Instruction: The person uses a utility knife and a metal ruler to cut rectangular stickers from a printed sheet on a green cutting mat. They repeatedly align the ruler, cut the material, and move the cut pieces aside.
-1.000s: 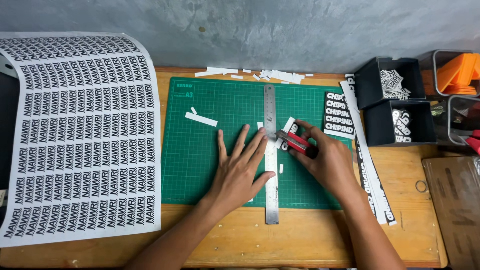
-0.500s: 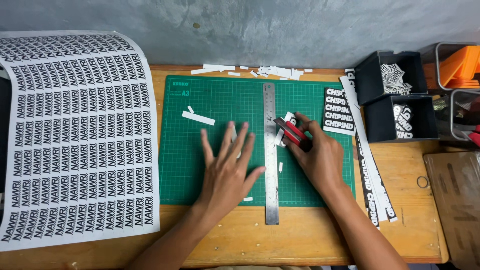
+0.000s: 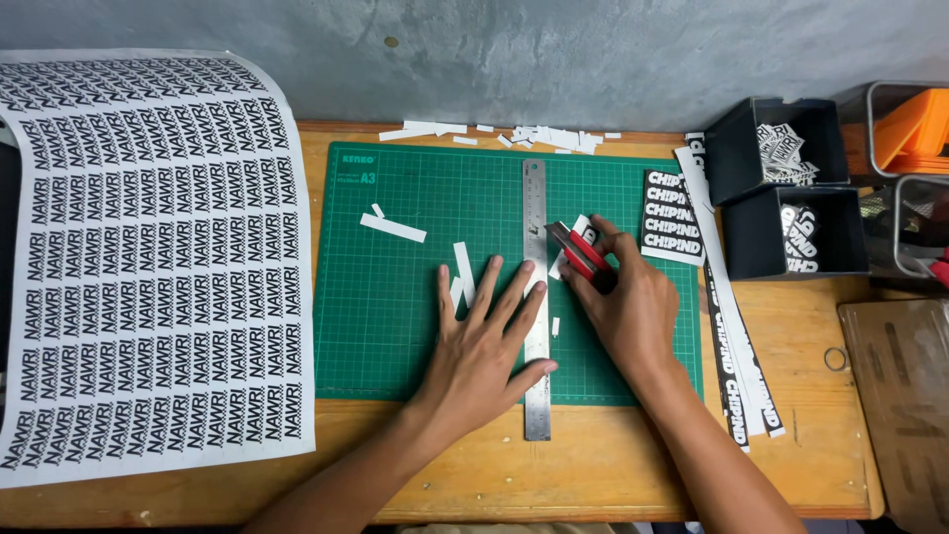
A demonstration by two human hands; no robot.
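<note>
Cutting mat [image 3: 415, 326] is laid mid-worktop [image 3: 791, 435], ruler [image 3: 536, 297] set upright across it. Left hand [image 3: 484, 346] is pressed flat on mat and ruler; right hand [image 3: 623, 307] is placed just right of the ruler, knife [image 3: 578, 252] held against its edge. Paper strips [image 3: 393, 227] are scattered on the mat's left part. Large printed sheet [image 3: 148, 267] is spread left of the mat. Offcuts [image 3: 514, 133] are piled behind it. Two boxes [image 3: 781, 198] are placed far right.

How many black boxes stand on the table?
2. One black box stands at the back right of the table; the other black box stands just in front of it. Both hold printed stickers. More may be hidden beyond the right edge.
</note>
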